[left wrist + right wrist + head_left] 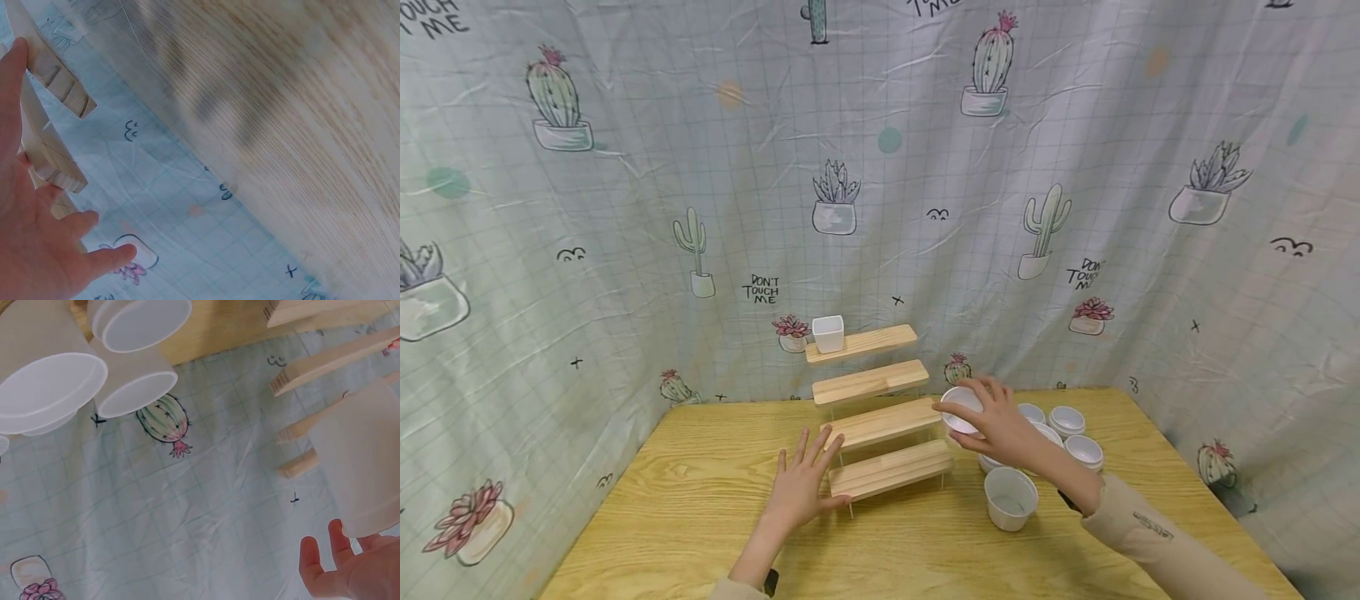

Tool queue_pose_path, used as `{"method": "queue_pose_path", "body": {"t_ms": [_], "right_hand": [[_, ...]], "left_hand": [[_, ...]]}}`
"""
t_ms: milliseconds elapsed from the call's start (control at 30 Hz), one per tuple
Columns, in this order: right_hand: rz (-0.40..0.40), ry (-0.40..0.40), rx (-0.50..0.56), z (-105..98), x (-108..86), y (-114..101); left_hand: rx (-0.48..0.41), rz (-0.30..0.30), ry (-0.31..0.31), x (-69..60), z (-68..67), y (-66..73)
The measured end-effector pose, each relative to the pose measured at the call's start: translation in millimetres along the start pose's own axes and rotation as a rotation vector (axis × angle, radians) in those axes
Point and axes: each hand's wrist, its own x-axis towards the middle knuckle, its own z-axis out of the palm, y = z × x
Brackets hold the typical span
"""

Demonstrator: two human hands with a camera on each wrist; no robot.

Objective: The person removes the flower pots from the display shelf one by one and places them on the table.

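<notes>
A small wooden four-tier stand is on the table, its tiers rising toward the back. My left hand lies at the stand's left end with fingers spread, touching the lower tiers; the thumb and a tier end meet in the left wrist view. My right hand holds a round white pot by its rim and side, raised near the right end of the third tier from the top. The same pot appears in the right wrist view. On the top tier's left end sits a square white pot.
A larger white pot stands upright in front of the right hand. Several smaller white pots, including one at the right, cluster behind the right forearm. The wood-grain table meets a cactus-print curtain behind and at both sides.
</notes>
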Motion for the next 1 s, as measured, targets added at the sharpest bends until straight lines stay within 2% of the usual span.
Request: {"method": "queue_pose_path", "body": {"t_ms": [367, 1000], "right_hand": [[0.024, 0.009, -0.009, -10, -27.8, 6], [0.03, 0.03, -0.096, -24, -71.7, 24]], "left_hand": [[-0.018, -0.006, -0.006, -0.4, 0.1, 0.6], [-0.018, -0.007, -0.006, -0.5, -1.3, 0.8]]}}
